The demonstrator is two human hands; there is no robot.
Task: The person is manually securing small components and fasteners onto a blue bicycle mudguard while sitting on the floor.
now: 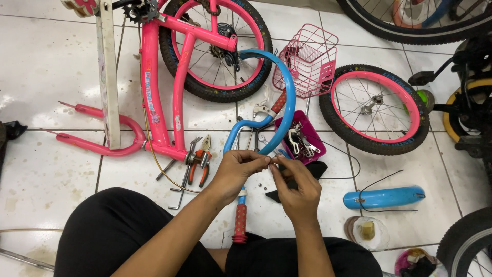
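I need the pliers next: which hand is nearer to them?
Left. The left hand is just right of the orange-handled pliers on the floor; the right hand is farther right, beyond the left hand, both pinching something small together.

A pink wire basket (309, 57) stands between a loose wheel (375, 109) and pink bicycle frame (154, 87).

Glossy paint, wire mesh and tile

A glossy pink-painted metal frame (154, 87) is seen at ten o'clock, a pink wire basket (307, 59) at one o'clock, smooth stained tiles (46, 66) beneath.
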